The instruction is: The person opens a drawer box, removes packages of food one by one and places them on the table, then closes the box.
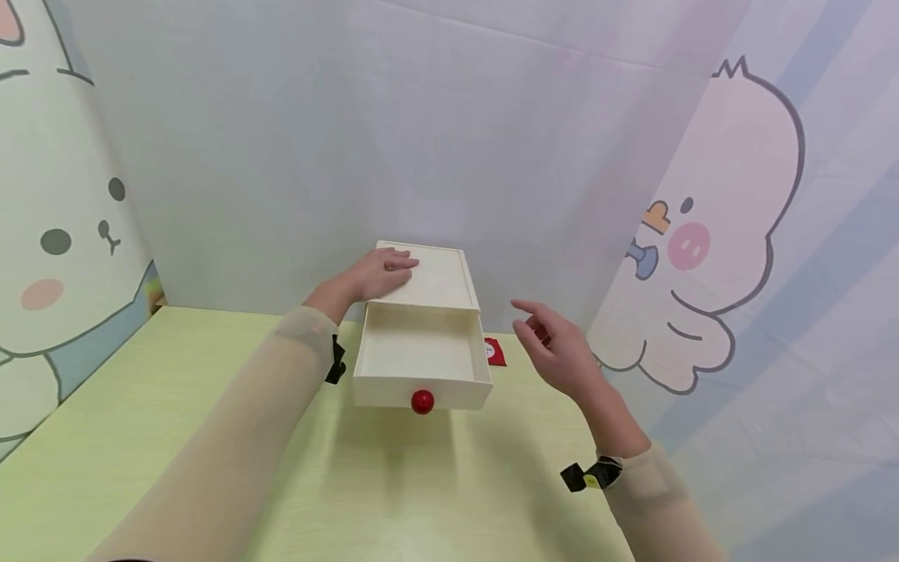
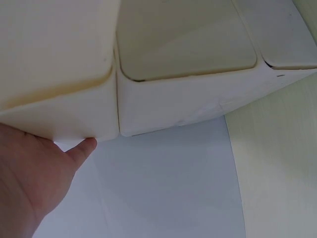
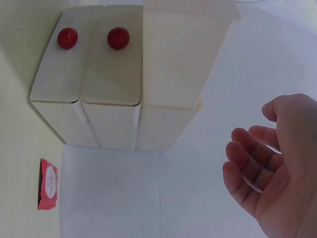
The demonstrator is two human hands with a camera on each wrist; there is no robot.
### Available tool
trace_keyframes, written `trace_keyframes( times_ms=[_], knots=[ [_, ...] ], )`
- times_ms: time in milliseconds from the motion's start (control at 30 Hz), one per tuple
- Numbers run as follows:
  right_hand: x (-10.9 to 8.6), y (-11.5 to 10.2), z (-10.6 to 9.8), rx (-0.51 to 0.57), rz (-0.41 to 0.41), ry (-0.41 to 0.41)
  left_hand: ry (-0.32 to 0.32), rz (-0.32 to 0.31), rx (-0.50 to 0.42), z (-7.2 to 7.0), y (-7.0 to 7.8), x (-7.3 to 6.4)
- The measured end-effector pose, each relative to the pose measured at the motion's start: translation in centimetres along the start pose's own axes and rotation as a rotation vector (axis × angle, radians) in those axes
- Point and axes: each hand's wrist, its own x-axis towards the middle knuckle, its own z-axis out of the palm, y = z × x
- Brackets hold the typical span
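Note:
A cream drawer cabinet (image 1: 442, 277) stands at the back of the table, its top drawer (image 1: 386, 393) pulled out toward me. Nothing lies inside that drawer, and a round red knob (image 1: 422, 402) sits on its front. My left hand (image 1: 382, 275) rests on the cabinet's top at the left, fingers stretched across it; in the left wrist view its thumb presses near the edge. My right hand (image 1: 558, 351) hovers right of the drawer, holding nothing, its fingers loosely bent. Two lower drawers with red knobs (image 3: 118, 38) are closed in the right wrist view.
A small red packet (image 1: 499, 355) with a white label lies on the pale green table (image 1: 232, 343), just right of the cabinet. Behind hangs a light grey curtain (image 1: 281, 156), with cartoon animals printed at both sides.

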Motion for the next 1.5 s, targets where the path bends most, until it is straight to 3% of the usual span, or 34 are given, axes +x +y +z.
trace_keyframes(
  times_ms=[400,667,867,1167,1333,1500],
  knots=[
    [-1.3,-5.1,-0.1,0.084,-0.193,-0.051,-0.009,-0.019,-0.002,-0.2,0.1,-0.1],
    [-2.7,-7.4,1.0,0.119,-0.251,-0.131,-0.014,-0.019,0.013,-0.2,0.2,-0.2],
    [-3.7,-7.9,2.9,0.168,-0.299,-0.227,-0.016,-0.019,0.011,-0.1,0.4,-0.4],
    [-4.9,-7.9,5.5,0.182,-0.301,-0.36,-0.007,-0.005,-0.001,-0.1,0.4,-0.3],
    [-5.1,-7.5,6.8,0.272,-0.341,-0.367,-0.002,-0.001,-0.011,0.0,0.3,-0.2],
    [-5.4,-7.3,8.1,0.359,-0.304,-0.34,-0.002,-0.005,-0.013,0.0,0.3,-0.2]
  ],
)
